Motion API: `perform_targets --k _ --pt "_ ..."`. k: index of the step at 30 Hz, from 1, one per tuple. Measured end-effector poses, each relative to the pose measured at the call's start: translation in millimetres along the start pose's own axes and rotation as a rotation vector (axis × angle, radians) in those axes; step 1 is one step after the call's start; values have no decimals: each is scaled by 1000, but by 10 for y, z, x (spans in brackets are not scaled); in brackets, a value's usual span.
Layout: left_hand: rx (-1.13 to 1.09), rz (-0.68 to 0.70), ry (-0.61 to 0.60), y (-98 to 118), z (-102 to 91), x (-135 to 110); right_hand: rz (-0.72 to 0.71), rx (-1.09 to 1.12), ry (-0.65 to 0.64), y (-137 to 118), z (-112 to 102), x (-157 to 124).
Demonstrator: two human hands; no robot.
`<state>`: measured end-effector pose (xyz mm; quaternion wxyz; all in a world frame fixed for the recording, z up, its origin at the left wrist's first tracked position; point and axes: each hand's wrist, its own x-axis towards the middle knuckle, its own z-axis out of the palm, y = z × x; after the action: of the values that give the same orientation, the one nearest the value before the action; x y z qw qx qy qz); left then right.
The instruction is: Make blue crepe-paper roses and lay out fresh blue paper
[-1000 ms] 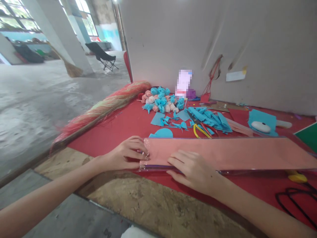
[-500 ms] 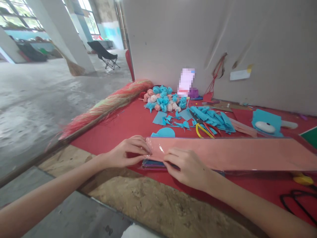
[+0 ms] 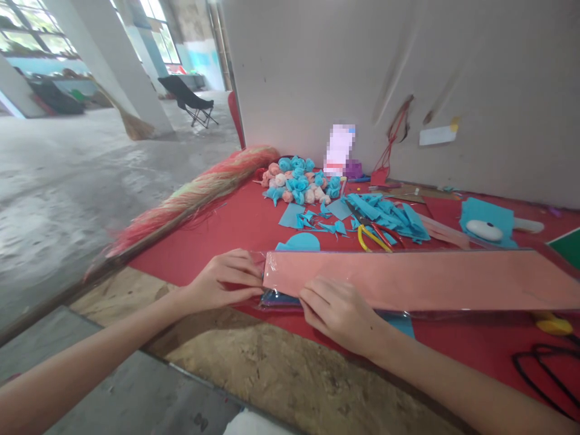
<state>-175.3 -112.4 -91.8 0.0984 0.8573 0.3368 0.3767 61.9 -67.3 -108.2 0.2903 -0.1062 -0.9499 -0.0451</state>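
Note:
A long peach crepe-paper sheet [image 3: 421,278] lies across the red tabletop in a clear plastic sleeve [image 3: 270,266], with dark blue material [image 3: 281,298] under its left end. My left hand [image 3: 224,281] pinches the loose plastic at that left end, fingertips and thumb together. My right hand [image 3: 338,311] is closed on the near edge of the peach sheet in its sleeve, a little right of the end. Beyond the sheet lies a blue paper circle [image 3: 299,242], partly covered. A bit of blue paper [image 3: 401,324] shows beside my right wrist.
Behind the sheet are scissors [image 3: 374,235], cut blue paper strips [image 3: 385,214] and a heap of blue and pink paper flowers [image 3: 299,181]. A bundle of red and yellow strands [image 3: 194,193] runs along the left edge. A white mouse-like object [image 3: 484,231] sits at right.
My left hand has shifted slightly left, drawing the plastic past the paper's end, which now shows a straight edge. More blue paper appears by my right wrist; my right hand stays almost in place.

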Motion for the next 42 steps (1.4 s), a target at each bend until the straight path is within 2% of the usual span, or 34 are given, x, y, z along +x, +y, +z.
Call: perform_targets --k 10,18,22,26,33,42 --pt "63 22 -17 -20 14 -59 -10 -51 96 -36 27 -43" --pt "162 60 -62 11 35 -50 37 -54 58 -68 14 -36" --pt "172 71 -35 19 78 -29 91 -71 30 -105 -11 44" --pt "171 -9 -25 31 84 -20 90 -85 -17 -121 -10 105" --pt "110 -153 -101 94 57 -56 50 -67 -75 -108 5 83" --pt "-88 -455 -208 243 -18 58 33 -31 -90 -108 -2 84"
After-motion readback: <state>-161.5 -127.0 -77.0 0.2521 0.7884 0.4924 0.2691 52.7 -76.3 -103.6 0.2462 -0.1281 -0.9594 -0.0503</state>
